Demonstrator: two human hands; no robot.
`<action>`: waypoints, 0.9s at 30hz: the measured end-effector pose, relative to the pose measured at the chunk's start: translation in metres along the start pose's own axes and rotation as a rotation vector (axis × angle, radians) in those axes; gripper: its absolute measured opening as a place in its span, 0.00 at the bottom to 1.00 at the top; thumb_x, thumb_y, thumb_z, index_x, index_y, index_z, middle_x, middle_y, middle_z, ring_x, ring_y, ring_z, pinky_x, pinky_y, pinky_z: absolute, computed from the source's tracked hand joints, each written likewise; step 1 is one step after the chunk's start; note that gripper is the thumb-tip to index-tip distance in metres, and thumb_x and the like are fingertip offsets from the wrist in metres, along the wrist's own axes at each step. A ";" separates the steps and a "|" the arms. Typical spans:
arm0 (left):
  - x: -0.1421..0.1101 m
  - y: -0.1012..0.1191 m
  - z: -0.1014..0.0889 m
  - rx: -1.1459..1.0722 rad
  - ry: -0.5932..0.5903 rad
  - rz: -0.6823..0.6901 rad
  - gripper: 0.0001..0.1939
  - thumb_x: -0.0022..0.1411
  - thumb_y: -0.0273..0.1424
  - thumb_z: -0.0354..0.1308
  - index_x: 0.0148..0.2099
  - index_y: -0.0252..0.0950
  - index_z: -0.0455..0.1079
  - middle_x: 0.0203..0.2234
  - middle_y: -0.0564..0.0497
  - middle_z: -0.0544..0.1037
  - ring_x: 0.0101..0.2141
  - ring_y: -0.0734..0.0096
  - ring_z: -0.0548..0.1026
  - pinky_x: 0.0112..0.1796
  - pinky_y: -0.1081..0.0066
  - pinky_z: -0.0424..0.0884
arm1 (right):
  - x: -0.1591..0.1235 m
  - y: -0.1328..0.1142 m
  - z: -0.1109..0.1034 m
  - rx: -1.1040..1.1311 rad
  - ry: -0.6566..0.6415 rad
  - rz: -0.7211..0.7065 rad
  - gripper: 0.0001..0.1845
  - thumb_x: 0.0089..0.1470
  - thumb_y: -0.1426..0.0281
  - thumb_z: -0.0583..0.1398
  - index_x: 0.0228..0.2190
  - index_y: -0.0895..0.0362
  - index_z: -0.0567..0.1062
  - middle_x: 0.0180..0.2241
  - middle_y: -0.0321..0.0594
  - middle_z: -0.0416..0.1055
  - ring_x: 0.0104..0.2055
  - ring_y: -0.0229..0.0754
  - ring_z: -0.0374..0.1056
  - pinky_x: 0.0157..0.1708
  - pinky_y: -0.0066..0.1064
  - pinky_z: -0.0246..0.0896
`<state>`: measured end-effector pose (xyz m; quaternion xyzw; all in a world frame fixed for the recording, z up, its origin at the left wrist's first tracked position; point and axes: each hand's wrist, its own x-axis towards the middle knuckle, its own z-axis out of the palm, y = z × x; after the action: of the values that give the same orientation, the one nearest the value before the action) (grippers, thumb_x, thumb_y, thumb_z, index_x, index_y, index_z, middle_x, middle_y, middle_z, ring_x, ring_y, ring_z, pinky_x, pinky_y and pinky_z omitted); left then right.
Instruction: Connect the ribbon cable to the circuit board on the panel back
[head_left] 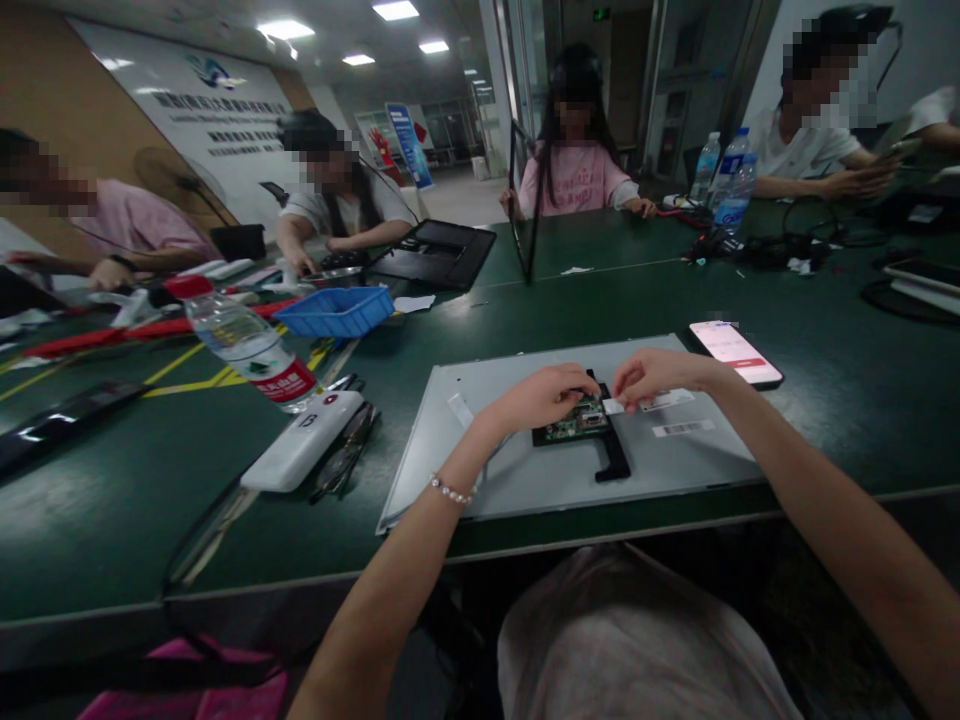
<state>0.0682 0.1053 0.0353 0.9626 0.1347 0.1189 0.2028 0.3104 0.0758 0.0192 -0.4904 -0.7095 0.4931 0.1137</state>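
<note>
A flat grey metal panel (pixel 465 480) lies on the table before me. On it rests a green circuit board (pixel 574 424) in a black bracket (pixel 616 462) with an arm reaching toward me. My left hand (pixel 541 396) is over the board's far edge, fingers curled together; what its fingertips grip, if anything, is hidden. Just right of the board, my right hand (pixel 651 376) is closed in a pinch at a small white strip (pixel 614 406). Barcode labels (pixel 682 428) are stuck on the panel beside that hand. A pale strip (pixel 459 408) shows left of my left wrist.
A lit phone (pixel 735 353) lies beyond the panel's right corner. To the left are a white power bank (pixel 304 440), glasses (pixel 346 450), a water bottle (pixel 251 345) and a blue tray (pixel 337 312). Several people sit around the table, with bottles (pixel 731 190) and cables at the far right.
</note>
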 end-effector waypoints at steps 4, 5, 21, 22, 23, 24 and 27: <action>0.003 0.006 0.004 -0.002 -0.006 0.057 0.20 0.61 0.19 0.45 0.49 0.37 0.71 0.42 0.47 0.73 0.43 0.70 0.71 0.46 0.70 0.66 | 0.006 0.002 0.006 0.044 -0.053 0.019 0.10 0.45 0.66 0.62 0.32 0.56 0.77 0.32 0.41 0.79 0.36 0.43 0.75 0.27 0.26 0.64; 0.003 0.007 0.006 0.001 -0.015 0.060 0.20 0.61 0.19 0.45 0.49 0.38 0.72 0.42 0.47 0.73 0.43 0.70 0.71 0.46 0.70 0.66 | 0.007 0.002 0.007 0.050 -0.054 0.013 0.10 0.46 0.66 0.62 0.33 0.56 0.77 0.32 0.41 0.79 0.36 0.43 0.75 0.27 0.26 0.64; 0.007 0.009 0.019 0.138 -0.097 -0.003 0.25 0.57 0.17 0.44 0.49 0.41 0.72 0.46 0.49 0.70 0.44 0.70 0.71 0.46 0.71 0.66 | 0.012 0.002 0.008 -0.318 0.088 -0.037 0.13 0.41 0.64 0.63 0.30 0.58 0.79 0.28 0.38 0.76 0.31 0.40 0.68 0.31 0.29 0.60; 0.008 0.010 0.019 0.139 -0.088 0.003 0.25 0.57 0.16 0.44 0.50 0.41 0.72 0.47 0.49 0.70 0.44 0.70 0.71 0.46 0.71 0.66 | 0.012 0.003 0.008 -0.316 0.089 -0.044 0.13 0.41 0.63 0.62 0.29 0.58 0.79 0.28 0.38 0.75 0.30 0.40 0.68 0.31 0.29 0.60; 0.008 0.010 0.017 0.139 -0.072 0.009 0.25 0.57 0.16 0.44 0.51 0.40 0.71 0.47 0.48 0.70 0.44 0.70 0.71 0.46 0.71 0.66 | 0.012 0.003 0.009 -0.312 0.087 -0.052 0.13 0.41 0.63 0.62 0.29 0.58 0.79 0.27 0.38 0.75 0.30 0.40 0.68 0.31 0.29 0.59; 0.008 0.010 0.014 0.139 -0.050 0.010 0.25 0.58 0.17 0.44 0.51 0.39 0.71 0.47 0.48 0.70 0.44 0.70 0.71 0.46 0.71 0.66 | 0.012 0.003 0.009 -0.304 0.084 -0.058 0.12 0.42 0.64 0.62 0.29 0.58 0.78 0.27 0.38 0.75 0.30 0.40 0.67 0.30 0.29 0.59; 0.001 0.003 -0.004 0.170 0.056 -0.038 0.21 0.60 0.19 0.45 0.51 0.36 0.70 0.44 0.46 0.72 0.43 0.69 0.72 0.45 0.70 0.67 | 0.010 0.002 0.008 -0.272 0.074 -0.071 0.11 0.43 0.63 0.62 0.28 0.58 0.77 0.26 0.37 0.74 0.28 0.39 0.67 0.29 0.28 0.58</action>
<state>0.0692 0.1046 0.0398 0.9699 0.1682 0.1299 0.1186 0.3014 0.0791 0.0100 -0.4939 -0.7819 0.3696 0.0898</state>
